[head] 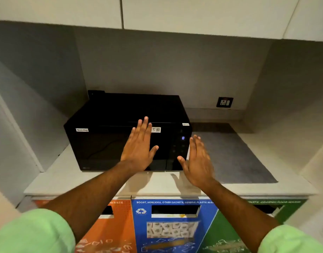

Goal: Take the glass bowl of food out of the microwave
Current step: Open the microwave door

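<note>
Black and shut on the table (69, 181), the microwave (109, 136) hides any bowl from you, your left hand (138, 148) and right hand (197, 161) spread open, empty, before its door.

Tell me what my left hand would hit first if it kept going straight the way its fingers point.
Most likely the closed door of the black microwave. The left hand is open and flat, fingers pointing at the door's upper edge. Depth is hard to judge; it may already be touching.
</note>
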Tool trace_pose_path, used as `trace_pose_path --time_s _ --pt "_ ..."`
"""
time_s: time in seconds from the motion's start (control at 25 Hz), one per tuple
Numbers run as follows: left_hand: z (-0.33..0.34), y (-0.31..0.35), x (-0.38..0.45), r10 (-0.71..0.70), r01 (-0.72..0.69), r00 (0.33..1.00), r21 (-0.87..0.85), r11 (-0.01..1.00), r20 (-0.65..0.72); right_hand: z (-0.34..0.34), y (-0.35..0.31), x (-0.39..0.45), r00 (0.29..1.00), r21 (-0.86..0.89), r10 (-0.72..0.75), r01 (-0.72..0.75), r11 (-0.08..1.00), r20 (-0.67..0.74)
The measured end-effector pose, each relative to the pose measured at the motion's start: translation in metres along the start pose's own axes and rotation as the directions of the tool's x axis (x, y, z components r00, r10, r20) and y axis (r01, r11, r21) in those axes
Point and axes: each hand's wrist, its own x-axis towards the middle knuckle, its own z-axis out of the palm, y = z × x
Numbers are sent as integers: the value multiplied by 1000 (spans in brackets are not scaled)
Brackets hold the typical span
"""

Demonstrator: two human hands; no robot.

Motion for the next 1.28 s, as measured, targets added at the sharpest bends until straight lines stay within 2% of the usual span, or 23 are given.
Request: trace_pose_path --time_s 0.28,0.48,0.6,0.72,0.8,0.88,1.04,1.16,1.28 --pt "47 -8 32 14 -13 1000 119 993 -5 84 34 -21 965 32 162 -173 984 208" --pt "56 -22 61 7 -3 1000 173 985 -20 133 30 -28 906 258 262 -355 899 332" --pt "60 -26 62 10 4 997 184 983 -76 151 21 -21 881 422 346 -461 781 322" --pt "64 -26 62 17 1 995 176 984 -98 162 8 -10 844 547 476 -528 650 249" --pt "65 -26 63 17 1 994 171 985 -107 167 1 -3 829 559 531 -528 639 177" --pt "66 -26 64 14 3 994 157 988 -107 172 1 2 832 515 542 -519 682 120" --pt "68 -27 65 7 9 994 140 990 -111 177 1 8 807 464 586 -549 695 78" --pt "68 -24 64 -5 20 994 131 991 -111 177 0 9 791 480 603 -569 668 99" --pt "66 -24 60 -14 28 995 135 990 -103 170 7 13 760 546 597 -624 560 256"
